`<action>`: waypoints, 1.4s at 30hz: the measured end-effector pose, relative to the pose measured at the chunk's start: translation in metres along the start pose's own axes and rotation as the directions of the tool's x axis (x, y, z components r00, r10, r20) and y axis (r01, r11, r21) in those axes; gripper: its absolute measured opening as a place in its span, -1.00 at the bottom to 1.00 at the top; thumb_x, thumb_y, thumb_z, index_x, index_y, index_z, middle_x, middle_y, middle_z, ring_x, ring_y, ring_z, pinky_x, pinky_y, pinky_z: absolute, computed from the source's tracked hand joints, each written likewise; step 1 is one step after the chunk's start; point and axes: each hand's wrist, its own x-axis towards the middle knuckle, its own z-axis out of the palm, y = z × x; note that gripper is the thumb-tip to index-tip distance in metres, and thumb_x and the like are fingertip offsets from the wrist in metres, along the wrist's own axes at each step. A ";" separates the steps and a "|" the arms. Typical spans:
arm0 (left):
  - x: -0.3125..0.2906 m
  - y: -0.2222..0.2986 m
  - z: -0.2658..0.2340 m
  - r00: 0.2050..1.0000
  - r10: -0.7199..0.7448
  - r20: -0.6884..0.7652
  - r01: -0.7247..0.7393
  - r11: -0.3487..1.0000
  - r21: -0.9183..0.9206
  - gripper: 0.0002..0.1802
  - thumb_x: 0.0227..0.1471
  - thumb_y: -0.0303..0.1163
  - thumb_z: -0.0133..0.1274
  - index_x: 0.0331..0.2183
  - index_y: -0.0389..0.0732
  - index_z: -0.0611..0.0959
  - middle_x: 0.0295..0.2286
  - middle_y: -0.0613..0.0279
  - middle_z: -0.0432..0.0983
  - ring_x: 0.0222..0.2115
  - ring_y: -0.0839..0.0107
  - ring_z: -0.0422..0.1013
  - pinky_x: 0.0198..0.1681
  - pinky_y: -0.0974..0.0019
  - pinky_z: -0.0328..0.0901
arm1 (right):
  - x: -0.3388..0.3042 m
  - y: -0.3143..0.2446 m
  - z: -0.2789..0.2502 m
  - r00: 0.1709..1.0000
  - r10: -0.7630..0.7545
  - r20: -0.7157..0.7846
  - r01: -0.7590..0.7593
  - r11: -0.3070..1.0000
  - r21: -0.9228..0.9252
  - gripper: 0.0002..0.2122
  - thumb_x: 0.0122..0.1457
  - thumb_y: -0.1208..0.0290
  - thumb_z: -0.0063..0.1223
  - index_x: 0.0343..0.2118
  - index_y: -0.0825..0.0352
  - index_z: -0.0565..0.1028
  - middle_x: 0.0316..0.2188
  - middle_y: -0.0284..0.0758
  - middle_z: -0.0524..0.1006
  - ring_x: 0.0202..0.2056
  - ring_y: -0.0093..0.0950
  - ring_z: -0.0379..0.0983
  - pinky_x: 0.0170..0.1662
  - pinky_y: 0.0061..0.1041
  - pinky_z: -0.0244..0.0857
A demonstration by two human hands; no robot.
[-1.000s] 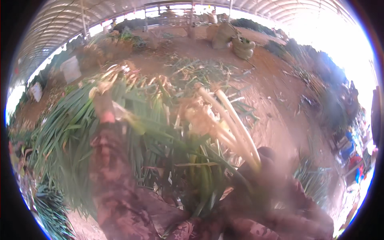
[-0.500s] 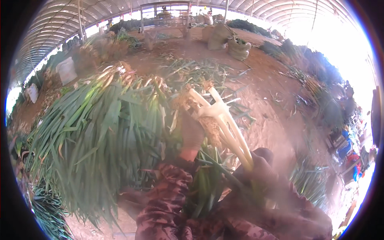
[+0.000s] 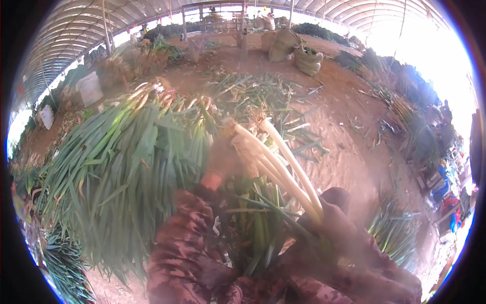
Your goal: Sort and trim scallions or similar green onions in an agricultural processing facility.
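A few long green onions [image 3: 292, 175] with white stalks and stringy roots slant across the middle, root ends up and away from me. My right hand [image 3: 330, 220] is closed round them lower down, where white turns to green. My left hand [image 3: 223, 158] is beside their upper left side, near the roots. It is smeared by motion, so its fingers and anything in them cannot be made out. Below the stalks, green leaves [image 3: 258, 228] hang between my camouflage sleeves. At left lies a large heap of green onions [image 3: 126, 162], roots at the far end.
Loose leaf trimmings [image 3: 258, 88] litter the brown ground ahead. Farther off stand full sacks [image 3: 308, 61] and a frame of posts [image 3: 212, 25]. A white sack [image 3: 89, 88] sits at far left. More onion piles [image 3: 412, 101] line the right side, and a smaller bunch [image 3: 395, 233] lies near right.
My left hand has moved left and slightly down, away from the white stalks. The stalks lie closer together, their root ends a little lower. My right hand keeps its hold.
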 end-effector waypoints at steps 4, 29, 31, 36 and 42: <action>0.034 -0.025 -0.167 0.943 0.333 0.020 -0.229 0.603 0.764 -0.71 -0.04 -0.38 0.13 -0.19 -0.12 0.65 -0.41 0.04 0.62 -0.50 0.17 0.53 -0.44 0.15 0.38 | -0.019 0.009 0.004 0.998 -0.029 -0.064 0.041 0.978 0.206 -0.49 0.01 0.44 0.28 0.06 0.36 0.40 -0.26 -0.31 0.53 -0.27 -0.51 0.50 -0.24 -0.46 0.38; 0.012 0.023 0.012 0.973 0.070 0.218 -0.128 0.956 0.264 -0.55 0.13 -0.29 0.00 0.02 -0.19 0.31 -0.05 0.23 0.35 -0.10 0.34 0.37 -0.10 0.27 0.25 | -0.019 0.009 -0.050 0.988 0.104 -0.112 -0.085 0.984 0.159 -0.45 -0.02 0.35 0.29 0.07 0.32 0.41 -0.24 -0.25 0.50 -0.15 -0.51 0.44 -0.09 -0.50 0.34; 0.015 0.025 0.012 0.968 0.086 0.236 -0.158 0.939 0.306 -0.52 0.12 -0.29 0.01 0.03 -0.19 0.28 -0.03 0.22 0.33 -0.08 0.33 0.35 -0.07 0.26 0.23 | -0.023 0.015 -0.052 0.985 0.121 -0.124 -0.095 0.976 0.197 -0.45 -0.03 0.35 0.29 0.07 0.32 0.41 -0.24 -0.25 0.50 -0.15 -0.51 0.44 -0.09 -0.50 0.34; 0.029 0.030 0.007 0.956 0.135 0.261 -0.239 0.873 0.425 -0.43 0.09 -0.28 0.04 0.08 -0.17 0.22 0.01 0.20 0.27 -0.04 0.31 0.31 -0.01 0.22 0.18 | -0.027 0.030 -0.061 0.975 0.159 -0.157 -0.111 0.955 0.275 -0.44 -0.04 0.36 0.28 0.08 0.32 0.40 -0.24 -0.26 0.50 -0.15 -0.51 0.44 -0.08 -0.50 0.34; 0.052 0.041 0.021 0.930 0.216 0.297 -0.351 0.765 0.540 -0.33 0.05 -0.28 0.07 0.13 -0.15 0.15 0.06 0.17 0.21 0.02 0.27 0.26 0.07 0.18 0.12 | -0.028 0.050 -0.094 0.959 0.192 -0.206 -0.112 0.930 0.349 -0.43 -0.05 0.37 0.28 0.09 0.33 0.40 -0.24 -0.26 0.49 -0.15 -0.51 0.43 -0.08 -0.50 0.33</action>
